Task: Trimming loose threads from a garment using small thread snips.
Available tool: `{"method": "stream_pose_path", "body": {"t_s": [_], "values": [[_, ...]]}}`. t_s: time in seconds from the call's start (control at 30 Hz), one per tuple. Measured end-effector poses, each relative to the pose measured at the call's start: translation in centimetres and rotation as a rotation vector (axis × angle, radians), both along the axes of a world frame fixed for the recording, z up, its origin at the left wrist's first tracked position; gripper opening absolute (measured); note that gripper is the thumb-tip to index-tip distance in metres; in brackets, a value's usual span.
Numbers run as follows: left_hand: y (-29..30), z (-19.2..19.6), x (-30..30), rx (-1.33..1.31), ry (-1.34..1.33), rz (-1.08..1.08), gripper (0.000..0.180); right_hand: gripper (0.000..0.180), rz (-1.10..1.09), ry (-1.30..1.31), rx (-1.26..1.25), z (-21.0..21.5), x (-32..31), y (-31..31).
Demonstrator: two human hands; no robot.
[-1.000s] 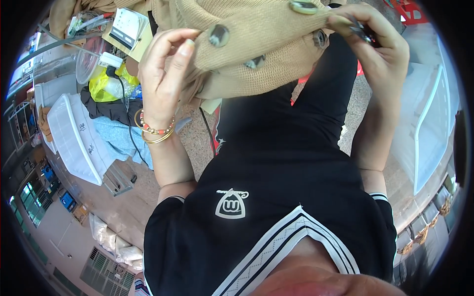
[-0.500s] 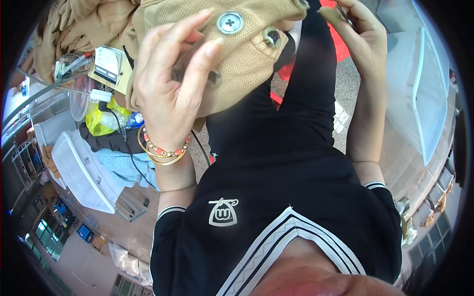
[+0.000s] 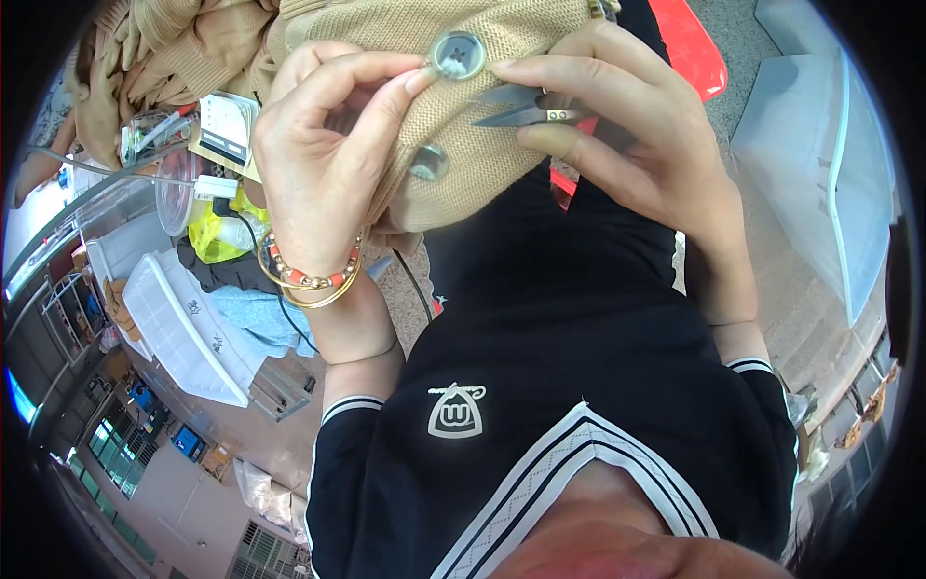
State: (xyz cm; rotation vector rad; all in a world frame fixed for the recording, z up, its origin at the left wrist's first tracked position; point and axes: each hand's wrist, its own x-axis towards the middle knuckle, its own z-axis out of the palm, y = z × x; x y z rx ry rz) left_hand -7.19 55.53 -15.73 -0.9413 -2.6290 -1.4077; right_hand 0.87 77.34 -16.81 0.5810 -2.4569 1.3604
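A tan knit garment (image 3: 521, 145) with large round buttons lies across my lap at the top of the view. My left hand (image 3: 323, 145) pinches the knit at the left rim of one grey-green button (image 3: 458, 55), thumb and forefinger together. Thread snips (image 3: 526, 114) sit in my right hand (image 3: 627, 116), their two blades apart and pointing left over the fabric, just below that button. My right forefinger's tip is close to the button's right rim. A second button (image 3: 427, 162) shows lower on the garment, beside my left hand.
More tan knitwear (image 3: 183, 48) is heaped at the upper left, near a pad of paper (image 3: 227, 130). A cable (image 3: 253, 232) runs down past a yellow bag (image 3: 214, 236) and a white bin (image 3: 188, 328). Right of me stands a translucent bin (image 3: 810, 164); a red stool (image 3: 690, 53) shows ahead.
My right hand has come down and left with the snips, from the upper right to the button. My left thumb and forefinger, apart before, have closed at the button's rim.
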Motion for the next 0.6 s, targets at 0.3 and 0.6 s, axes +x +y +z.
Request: {"method": "stream_pose_path", "body": {"t_s": [0.3, 0.6], "values": [[0.0, -0.6, 0.1, -0.073, 0.358, 0.049, 0.012, 0.039, -0.071, -0.097, 0.144, 2.7, 0.1, -0.2], [0.3, -1.1, -0.7, 0.054, 0.48, -0.2, 0.012, 0.037, -0.129, -0.137, 0.147, 3.3, 0.1, -0.4]]}}
